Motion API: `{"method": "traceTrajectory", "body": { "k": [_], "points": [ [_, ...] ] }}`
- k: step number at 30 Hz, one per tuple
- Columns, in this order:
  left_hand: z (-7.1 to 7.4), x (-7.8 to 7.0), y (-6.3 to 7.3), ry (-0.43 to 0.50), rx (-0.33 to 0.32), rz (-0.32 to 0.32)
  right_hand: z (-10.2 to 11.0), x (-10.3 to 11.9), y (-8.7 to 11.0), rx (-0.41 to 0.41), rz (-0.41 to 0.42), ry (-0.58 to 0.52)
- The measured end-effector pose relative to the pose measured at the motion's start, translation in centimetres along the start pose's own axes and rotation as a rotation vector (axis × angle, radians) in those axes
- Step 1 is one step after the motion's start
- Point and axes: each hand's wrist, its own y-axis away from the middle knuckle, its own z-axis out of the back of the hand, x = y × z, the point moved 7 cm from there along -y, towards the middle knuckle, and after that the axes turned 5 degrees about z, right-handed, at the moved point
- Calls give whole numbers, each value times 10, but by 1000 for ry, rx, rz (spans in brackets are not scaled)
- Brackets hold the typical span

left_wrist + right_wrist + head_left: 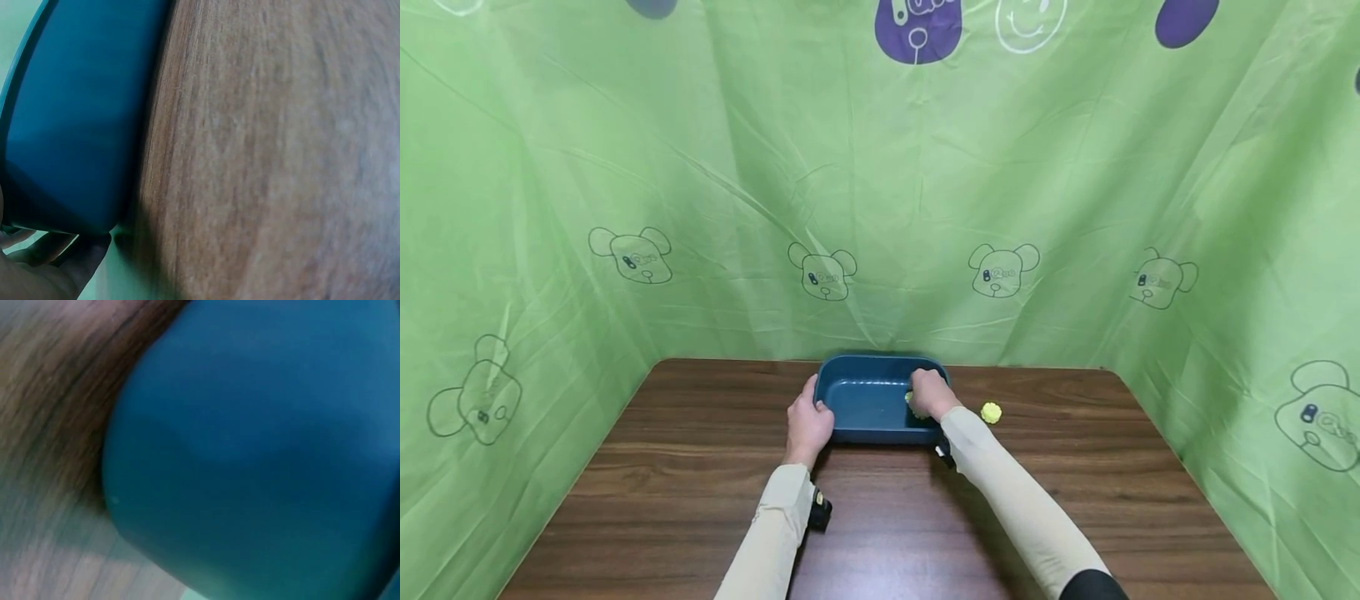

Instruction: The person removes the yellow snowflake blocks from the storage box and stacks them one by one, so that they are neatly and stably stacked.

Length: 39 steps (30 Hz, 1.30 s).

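A dark blue plastic basin (865,406), rectangular with rounded corners, stands on the table near its far edge. My left hand (809,423) grips its left end, thumb at the rim and fingers along the outside of the wall. In the left wrist view, the fingers (84,259) touch the basin's end. Inside the right end, my right hand (931,393) reaches down with bent fingers and holds a yellow-green piece (910,399), mostly hidden by the hand. Only the basin's outer wall (250,444) fills the right wrist view; the right hand is out of it.
Another yellow-green piece (991,412), small, round and scalloped, lies on the table right of the basin. The brown wooden table (700,467) is enclosed by a green printed curtain (910,183) behind and at both sides.
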Motion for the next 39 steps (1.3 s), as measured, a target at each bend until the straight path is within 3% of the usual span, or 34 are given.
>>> {"method": "traceTrajectory", "body": {
  "k": [8, 16, 25, 39],
  "points": [
    [2, -1, 2, 5, 9, 2, -4, -2, -7, -46, 45, -54],
    [0, 0, 5, 2, 29, 27, -12, -7, -13, 7, 23, -84],
    [0, -1, 3, -5, 24, 19, -12, -5, -14, 22, -2, -42],
    [0, 0, 5, -7, 40, 37, -5, -2, -5, -52, 21, -72]
  ]
}}
